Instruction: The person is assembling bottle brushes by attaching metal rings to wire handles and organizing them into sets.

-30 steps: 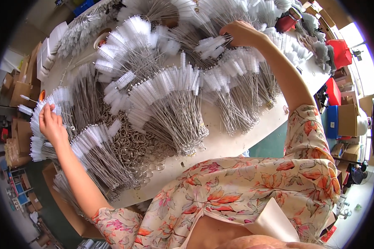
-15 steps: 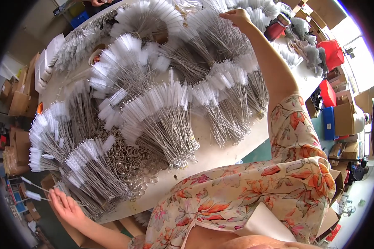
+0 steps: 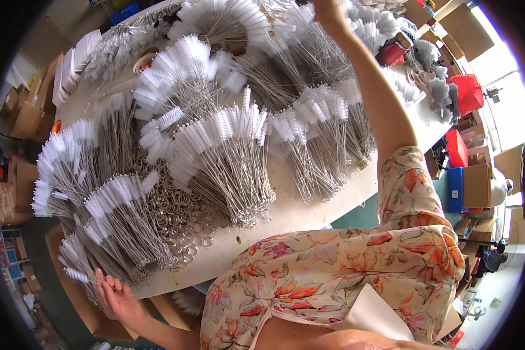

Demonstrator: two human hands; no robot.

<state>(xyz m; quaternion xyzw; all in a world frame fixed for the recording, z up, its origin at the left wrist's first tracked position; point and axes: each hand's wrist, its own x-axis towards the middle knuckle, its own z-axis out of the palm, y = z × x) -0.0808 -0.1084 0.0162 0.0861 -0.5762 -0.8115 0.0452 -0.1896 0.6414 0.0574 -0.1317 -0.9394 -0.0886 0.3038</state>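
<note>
Left hand, lower left, pinches one wire bottle brush; right hand, grip unclear, may topple fanned brush bundles.

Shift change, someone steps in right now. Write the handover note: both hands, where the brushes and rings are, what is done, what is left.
Left hand: low at the table's near left edge, pinching a thin wire brush at the nearest fanned bundle.
Right hand: stretched to the far side among the far bundles; its grip is cut off by the picture's edge.
Table: covered in fanned bundles of white-tipped wire brushes, with a heap of loose metal rings near the front.
Done: many bundles are already fanned out.
Left: loose rings remain unused.
</note>
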